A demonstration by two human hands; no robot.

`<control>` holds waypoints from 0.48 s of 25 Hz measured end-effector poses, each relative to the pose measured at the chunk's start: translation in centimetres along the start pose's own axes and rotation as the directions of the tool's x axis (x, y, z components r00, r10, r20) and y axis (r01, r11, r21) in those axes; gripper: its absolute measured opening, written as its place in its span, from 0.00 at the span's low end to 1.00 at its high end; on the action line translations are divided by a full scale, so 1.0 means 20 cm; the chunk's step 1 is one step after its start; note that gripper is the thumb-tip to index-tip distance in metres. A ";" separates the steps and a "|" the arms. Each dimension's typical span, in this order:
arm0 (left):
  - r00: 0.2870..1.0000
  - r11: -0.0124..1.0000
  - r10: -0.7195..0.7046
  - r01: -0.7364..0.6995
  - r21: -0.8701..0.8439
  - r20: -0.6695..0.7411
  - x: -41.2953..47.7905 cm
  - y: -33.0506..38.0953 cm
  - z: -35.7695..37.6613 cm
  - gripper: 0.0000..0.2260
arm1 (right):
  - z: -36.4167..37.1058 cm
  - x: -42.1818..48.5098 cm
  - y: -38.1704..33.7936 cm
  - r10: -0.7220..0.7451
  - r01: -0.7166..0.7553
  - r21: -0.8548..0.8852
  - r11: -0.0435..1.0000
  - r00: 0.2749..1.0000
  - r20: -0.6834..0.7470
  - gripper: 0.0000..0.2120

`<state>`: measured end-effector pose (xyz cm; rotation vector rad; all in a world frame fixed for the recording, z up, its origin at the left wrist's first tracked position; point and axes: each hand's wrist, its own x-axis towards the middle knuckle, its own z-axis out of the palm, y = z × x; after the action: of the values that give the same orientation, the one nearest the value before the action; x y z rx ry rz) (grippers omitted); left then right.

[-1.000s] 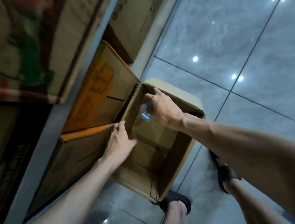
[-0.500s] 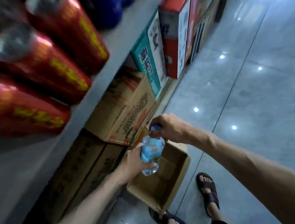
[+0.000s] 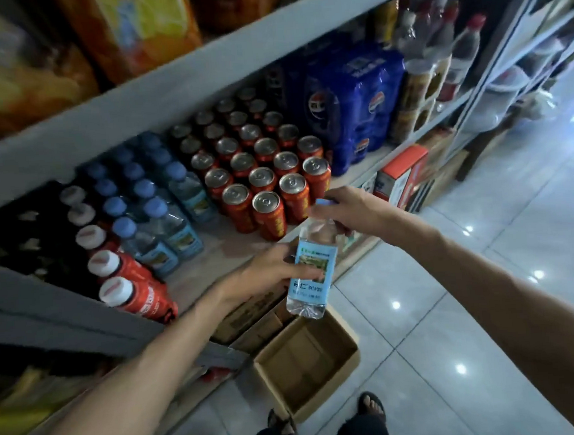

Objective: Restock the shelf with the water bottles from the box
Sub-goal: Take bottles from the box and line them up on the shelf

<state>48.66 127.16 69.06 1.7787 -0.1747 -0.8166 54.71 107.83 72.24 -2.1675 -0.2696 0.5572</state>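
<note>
Head view: red cans (image 3: pixel 268 215), probably water bottles (image 3: pixel 173 226) flank bare shelf patch (image 3: pixel 217 248)

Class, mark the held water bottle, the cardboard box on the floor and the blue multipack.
water bottle (image 3: pixel 319 254), head view, its blue label.
cardboard box (image 3: pixel 307 366), head view, its bare inside.
blue multipack (image 3: pixel 356 115), head view, its wrapped front.

The water bottle (image 3: pixel 312 267) is clear, with a pale blue label bearing a green-and-tan picture and dark lettering. The shelved bottles (image 3: pixel 173 226) have blue caps and blue labels. The cans (image 3: pixel 269 215) are red with silver tops. The box (image 3: pixel 304 363) is plain brown, and the floor tiles (image 3: pixel 457 307) are pale grey.
</note>
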 end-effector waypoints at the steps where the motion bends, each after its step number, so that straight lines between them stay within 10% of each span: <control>1: 0.998 1.000 0.015 -0.016 -0.018 -0.053 -0.06 0.03 -0.03 0.11 | 0.02 -0.01 -0.06 -0.026 0.025 0.059 0.998 1.000 0.016 0.14; 6: 0.959 0.996 0.032 -0.053 -0.067 -0.283 -0.23 0.06 -0.16 0.11 | 0.12 0.00 -0.30 -0.128 0.081 0.193 0.978 0.960 0.248 0.08; 12: 0.846 0.991 -0.019 -0.056 -0.124 -0.533 -0.30 -0.10 -0.30 0.20 | 0.28 0.20 -0.43 -0.222 0.187 0.176 0.966 0.954 0.204 0.12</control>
<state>47.26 135.45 70.81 1.8015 0.2291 -0.2820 55.50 118.50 74.94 -1.9002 -0.5492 0.6781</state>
